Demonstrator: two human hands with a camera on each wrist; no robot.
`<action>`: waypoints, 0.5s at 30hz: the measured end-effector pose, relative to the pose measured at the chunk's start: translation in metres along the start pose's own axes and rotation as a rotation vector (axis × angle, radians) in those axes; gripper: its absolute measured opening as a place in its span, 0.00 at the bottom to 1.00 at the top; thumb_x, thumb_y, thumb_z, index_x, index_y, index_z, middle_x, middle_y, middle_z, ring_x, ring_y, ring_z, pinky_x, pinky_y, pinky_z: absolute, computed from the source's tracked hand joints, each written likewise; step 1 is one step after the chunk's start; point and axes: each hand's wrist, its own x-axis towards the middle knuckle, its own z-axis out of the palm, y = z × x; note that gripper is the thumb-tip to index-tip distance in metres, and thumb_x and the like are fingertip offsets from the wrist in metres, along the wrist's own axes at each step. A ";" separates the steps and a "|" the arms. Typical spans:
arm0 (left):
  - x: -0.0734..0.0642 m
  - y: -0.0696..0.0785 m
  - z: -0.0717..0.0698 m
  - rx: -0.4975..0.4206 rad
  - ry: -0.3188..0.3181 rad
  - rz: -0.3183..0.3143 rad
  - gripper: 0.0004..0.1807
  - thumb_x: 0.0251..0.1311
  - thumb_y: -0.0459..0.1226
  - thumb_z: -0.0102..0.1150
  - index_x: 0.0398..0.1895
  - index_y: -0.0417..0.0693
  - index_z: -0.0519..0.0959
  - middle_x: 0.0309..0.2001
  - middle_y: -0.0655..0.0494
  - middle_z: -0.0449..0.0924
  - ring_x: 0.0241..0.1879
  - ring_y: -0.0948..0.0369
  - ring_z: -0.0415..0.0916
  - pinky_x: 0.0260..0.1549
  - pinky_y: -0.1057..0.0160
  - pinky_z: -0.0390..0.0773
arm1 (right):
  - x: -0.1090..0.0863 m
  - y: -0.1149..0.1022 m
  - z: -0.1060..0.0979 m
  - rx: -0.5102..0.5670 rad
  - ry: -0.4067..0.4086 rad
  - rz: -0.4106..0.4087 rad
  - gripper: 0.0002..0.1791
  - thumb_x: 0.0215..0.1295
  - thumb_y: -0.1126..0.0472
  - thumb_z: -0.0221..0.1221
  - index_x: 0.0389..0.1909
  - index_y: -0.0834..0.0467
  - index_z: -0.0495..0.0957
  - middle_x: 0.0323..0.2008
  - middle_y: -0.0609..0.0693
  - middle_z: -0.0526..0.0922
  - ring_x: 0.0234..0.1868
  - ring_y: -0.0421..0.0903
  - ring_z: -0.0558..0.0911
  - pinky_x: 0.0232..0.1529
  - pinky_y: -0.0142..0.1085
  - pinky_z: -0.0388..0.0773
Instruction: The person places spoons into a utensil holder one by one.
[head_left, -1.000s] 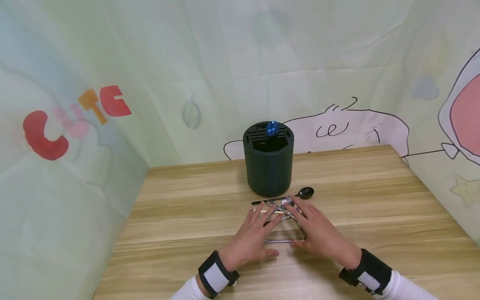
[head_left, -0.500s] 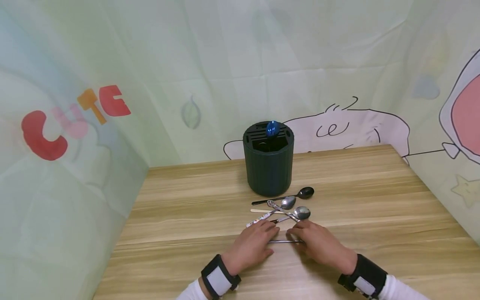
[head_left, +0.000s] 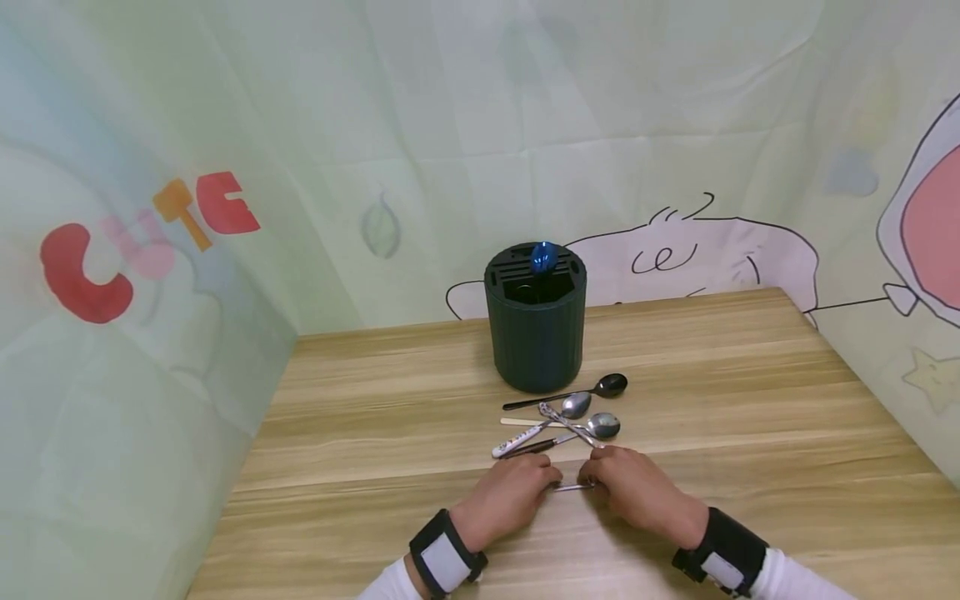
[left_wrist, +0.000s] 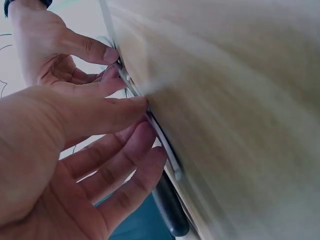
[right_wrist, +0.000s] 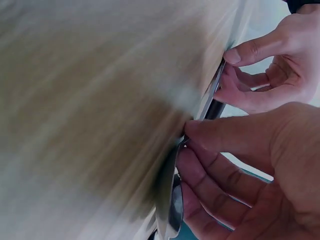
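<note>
My left hand and right hand both pinch one slim silver spoon low at the table, thumbs on its near side. Its handle end sticks out past the left fingers, and its broad end lies beyond the right fingertips. Just past the hands lies a pile: a spoon with a white patterned handle, a dark-handled utensil, a beige stick-like handle and a silver spoon bowl. An ornate silver handle crosses them, its lower end hidden by the right hand.
A dark green ribbed utensil holder stands behind the pile, with slots on top and a blue shiny spoon bowl sticking up. One black spoon lies at its foot. Printed cloth encloses the wooden table.
Both hands have drawn back off the pile towards the person, and their spread fingers have curled in to pinch the slim silver spoon. The utensils behind now show more fully.
</note>
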 end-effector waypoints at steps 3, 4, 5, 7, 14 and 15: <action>0.000 0.000 0.000 -0.013 0.004 -0.005 0.05 0.55 0.34 0.59 0.33 0.54 0.80 0.29 0.63 0.73 0.30 0.67 0.71 0.28 0.68 0.74 | 0.002 -0.001 0.000 -0.037 -0.006 -0.024 0.12 0.45 0.71 0.63 0.25 0.49 0.78 0.24 0.38 0.72 0.25 0.35 0.70 0.27 0.38 0.74; -0.001 0.000 0.000 -0.013 0.003 -0.007 0.05 0.55 0.34 0.59 0.32 0.54 0.80 0.28 0.64 0.72 0.29 0.67 0.71 0.27 0.68 0.73 | 0.002 -0.001 0.000 -0.053 -0.006 -0.032 0.12 0.45 0.70 0.63 0.23 0.48 0.77 0.23 0.37 0.72 0.25 0.35 0.70 0.27 0.38 0.73; -0.001 0.000 0.000 -0.015 0.003 -0.010 0.05 0.55 0.34 0.59 0.32 0.54 0.80 0.28 0.64 0.72 0.29 0.67 0.70 0.27 0.68 0.73 | 0.002 -0.002 0.000 -0.066 -0.005 -0.040 0.12 0.44 0.70 0.63 0.22 0.48 0.77 0.22 0.37 0.71 0.24 0.35 0.70 0.27 0.40 0.73; -0.001 0.001 0.000 -0.016 0.002 -0.013 0.04 0.54 0.34 0.59 0.32 0.54 0.80 0.29 0.63 0.72 0.29 0.67 0.70 0.27 0.68 0.73 | 0.002 -0.002 0.000 -0.090 -0.002 -0.055 0.12 0.43 0.69 0.63 0.21 0.47 0.76 0.22 0.36 0.71 0.24 0.35 0.70 0.29 0.42 0.73; -0.004 0.000 0.002 -0.025 -0.017 -0.007 0.05 0.53 0.36 0.62 0.33 0.53 0.79 0.30 0.64 0.74 0.32 0.68 0.71 0.30 0.69 0.74 | 0.000 -0.002 0.003 -0.106 0.032 -0.076 0.14 0.39 0.70 0.60 0.20 0.46 0.73 0.22 0.36 0.70 0.24 0.36 0.70 0.29 0.41 0.73; -0.004 0.000 0.001 -0.040 -0.025 -0.007 0.05 0.53 0.35 0.62 0.33 0.53 0.80 0.30 0.64 0.74 0.32 0.68 0.71 0.31 0.69 0.74 | -0.001 -0.002 0.003 -0.104 0.041 -0.078 0.14 0.38 0.70 0.59 0.20 0.46 0.72 0.22 0.36 0.70 0.23 0.36 0.70 0.28 0.41 0.73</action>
